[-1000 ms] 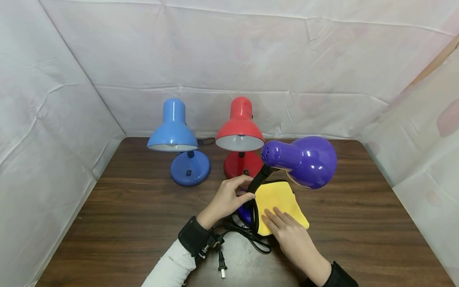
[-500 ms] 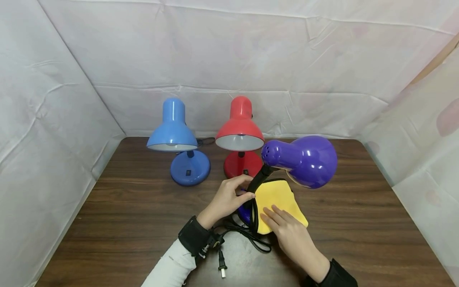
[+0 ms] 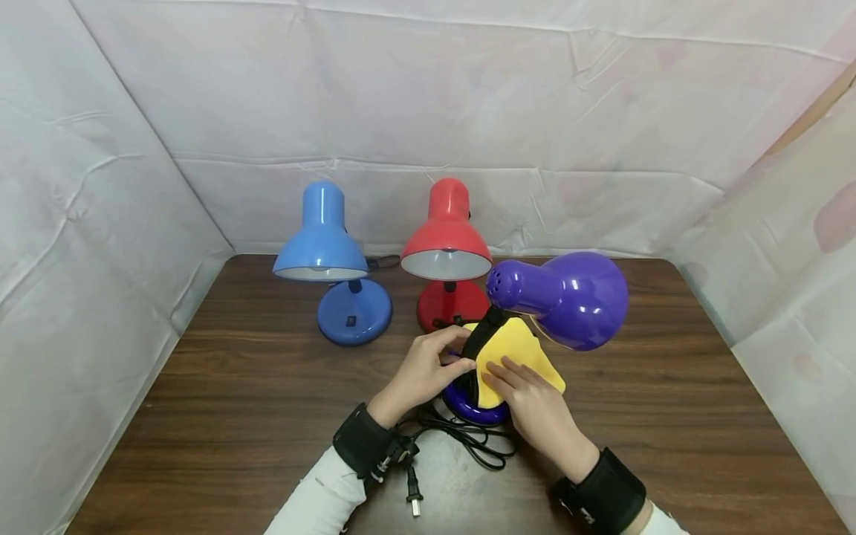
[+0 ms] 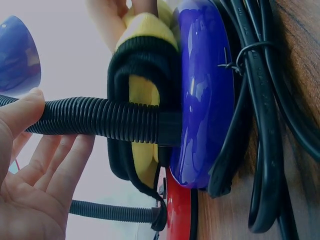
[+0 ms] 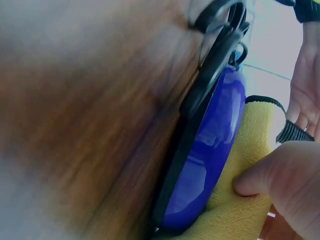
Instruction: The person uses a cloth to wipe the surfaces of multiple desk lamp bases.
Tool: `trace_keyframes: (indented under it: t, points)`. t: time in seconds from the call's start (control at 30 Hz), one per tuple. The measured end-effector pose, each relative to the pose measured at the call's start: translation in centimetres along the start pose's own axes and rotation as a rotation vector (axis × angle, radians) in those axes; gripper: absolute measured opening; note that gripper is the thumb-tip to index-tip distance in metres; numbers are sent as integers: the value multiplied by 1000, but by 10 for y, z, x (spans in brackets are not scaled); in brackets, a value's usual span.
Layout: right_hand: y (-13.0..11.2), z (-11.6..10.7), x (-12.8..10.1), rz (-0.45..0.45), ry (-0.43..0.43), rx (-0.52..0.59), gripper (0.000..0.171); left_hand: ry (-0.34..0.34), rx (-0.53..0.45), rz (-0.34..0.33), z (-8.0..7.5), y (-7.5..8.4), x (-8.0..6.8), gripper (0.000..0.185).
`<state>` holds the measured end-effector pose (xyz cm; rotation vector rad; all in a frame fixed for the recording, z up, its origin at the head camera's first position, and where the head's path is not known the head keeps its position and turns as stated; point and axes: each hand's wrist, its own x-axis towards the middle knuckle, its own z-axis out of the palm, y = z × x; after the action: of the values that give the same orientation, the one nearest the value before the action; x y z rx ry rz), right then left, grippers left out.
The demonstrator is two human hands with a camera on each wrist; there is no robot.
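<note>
A purple desk lamp (image 3: 582,301) stands at the middle of the table, its shade turned to the right. My left hand (image 3: 424,368) holds the lamp's black ribbed neck (image 4: 100,117) between thumb and fingers. On the round purple base (image 5: 215,150) lies a yellow cloth (image 3: 518,349) with dark edging, bunched around the neck's foot in the left wrist view. My right hand (image 3: 538,409) presses the cloth onto the base with its fingers laid nearly straight. Part of the base is hidden under the cloth and hand.
A blue lamp (image 3: 322,249) and a red lamp (image 3: 446,245) stand behind, near the white sheet wall (image 3: 428,89). The purple lamp's bundled black cord (image 3: 478,442) lies in front of its base, and its plug (image 3: 414,494) points towards the near edge.
My right hand has slid the yellow cloth away from me and slightly left, uncovering the near part of the purple base. My left hand keeps its hold on the neck.
</note>
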<state>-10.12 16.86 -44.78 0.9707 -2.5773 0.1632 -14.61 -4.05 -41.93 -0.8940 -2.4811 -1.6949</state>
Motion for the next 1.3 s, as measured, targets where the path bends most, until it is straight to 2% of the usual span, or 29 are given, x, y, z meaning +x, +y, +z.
trace_keyframes:
  t: [0.33,0.7,1.03,1.3]
  points:
    - [10,7,20,59,-63,2,41,11,10,-13,-2,0,-1,31]
    - [18,18,38,100,-77,-1,32,14,-13,-16,-2,-1,-1,30]
    - [15,15,26,97,-76,15,38,5,10,-7,0,-2,2,30]
    - [11,11,12,58,-66,12,46,7,45,-13,0,-2,3,29]
